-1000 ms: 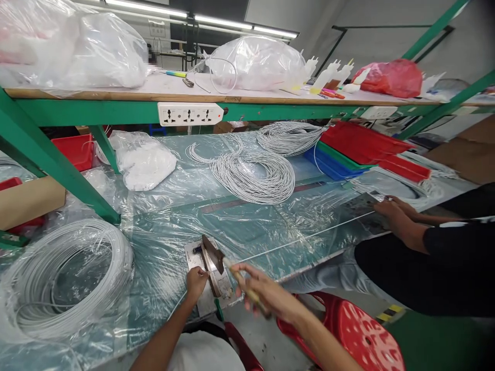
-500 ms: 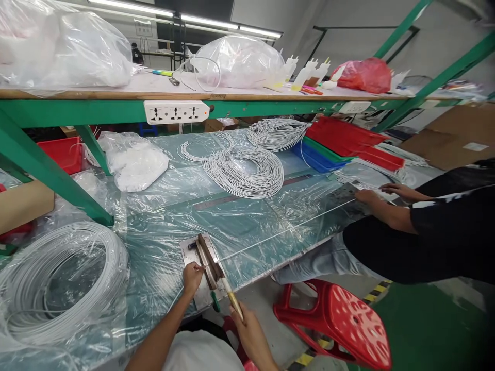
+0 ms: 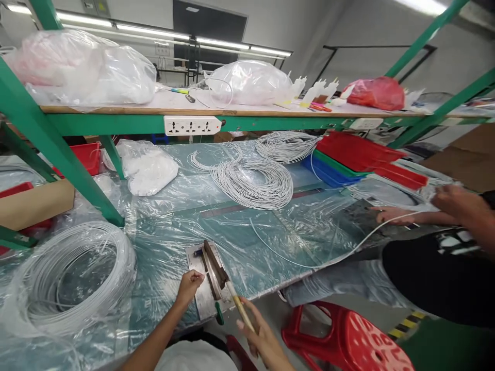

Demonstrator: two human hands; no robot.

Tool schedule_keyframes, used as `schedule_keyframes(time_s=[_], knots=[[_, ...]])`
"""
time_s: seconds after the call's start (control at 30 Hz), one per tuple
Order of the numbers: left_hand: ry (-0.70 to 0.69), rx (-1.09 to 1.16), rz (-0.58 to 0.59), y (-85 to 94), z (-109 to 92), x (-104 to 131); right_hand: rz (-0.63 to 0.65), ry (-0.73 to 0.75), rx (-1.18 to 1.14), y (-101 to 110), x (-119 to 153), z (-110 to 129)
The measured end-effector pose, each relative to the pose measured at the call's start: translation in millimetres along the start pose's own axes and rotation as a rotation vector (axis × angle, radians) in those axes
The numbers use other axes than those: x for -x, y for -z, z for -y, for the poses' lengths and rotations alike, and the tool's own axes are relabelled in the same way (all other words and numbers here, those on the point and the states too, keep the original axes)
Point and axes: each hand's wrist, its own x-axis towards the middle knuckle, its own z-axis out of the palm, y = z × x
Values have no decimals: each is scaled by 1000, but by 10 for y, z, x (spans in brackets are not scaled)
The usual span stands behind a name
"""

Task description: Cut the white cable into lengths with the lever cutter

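My left hand (image 3: 191,286) is closed in a pinch on the end of a white cable, just left of the blade of a lever cutter (image 3: 211,268). The cutter has a metal base plate on the table's front edge and a small green-handled part. My right hand (image 3: 263,332) is wrapped around the cutter's wooden handle (image 3: 243,312). Right of the cutter, a separate white cable length (image 3: 286,258) curves over the table, its near end free. It runs toward a co-worker's hands (image 3: 456,203) at the right.
A large cable coil (image 3: 73,278) lies at left, and more bundles (image 3: 255,188) lie at mid-table. Red, green and blue trays (image 3: 336,172) sit at the back right. A green-framed shelf (image 3: 131,123) crosses above. A red stool (image 3: 348,340) stands by the front edge.
The cable that ran straight from the cutter to the co-worker is now apart from it, curving loosely. The co-worker's hands have moved right with it. My view has tilted up.
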Motion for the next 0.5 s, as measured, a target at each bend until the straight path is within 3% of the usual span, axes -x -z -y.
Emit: schedule_keyframes(time_s=[0.07, 0.13, 0.27, 0.4, 0.5], knots=[[-5, 25, 54, 70, -98, 114, 149, -61, -105, -28, -30, 471], [-36, 8, 97, 123, -224, 243, 271, -25, -237, -123, -181, 942], [-70, -68, 168, 181, -548, 495, 425, 47, -380, -484, -843, 1723], [-59, 38, 298, 243, -850, 651, 310, 42, -221, -946, -1626, 2191], [-27, 138, 293, 325, -1006, 678, 199, 58, -96, -1205, -1971, 2335]])
